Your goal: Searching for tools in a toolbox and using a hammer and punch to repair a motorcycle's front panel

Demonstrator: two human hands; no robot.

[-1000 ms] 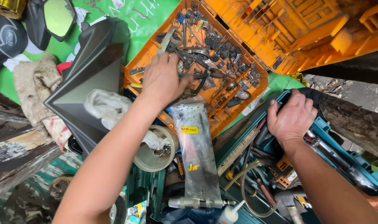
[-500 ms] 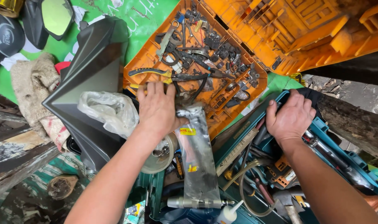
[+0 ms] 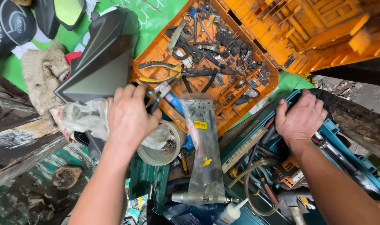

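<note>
At nine o'clock, left hand (image 3: 129,118) grips a small tool (image 3: 158,93); right hand (image 3: 300,116) clasps blue case (image 3: 344,143) rim, steadying it.

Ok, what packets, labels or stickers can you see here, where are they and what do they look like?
Clear plastic packet: long and flat, lying between the hands, below the orange tray.
Sticker: small yellow rectangle on the packet's upper part.
Green sheet: under the tray, faint white markings.
Crumpled clear bag: beside the left hand.
</note>
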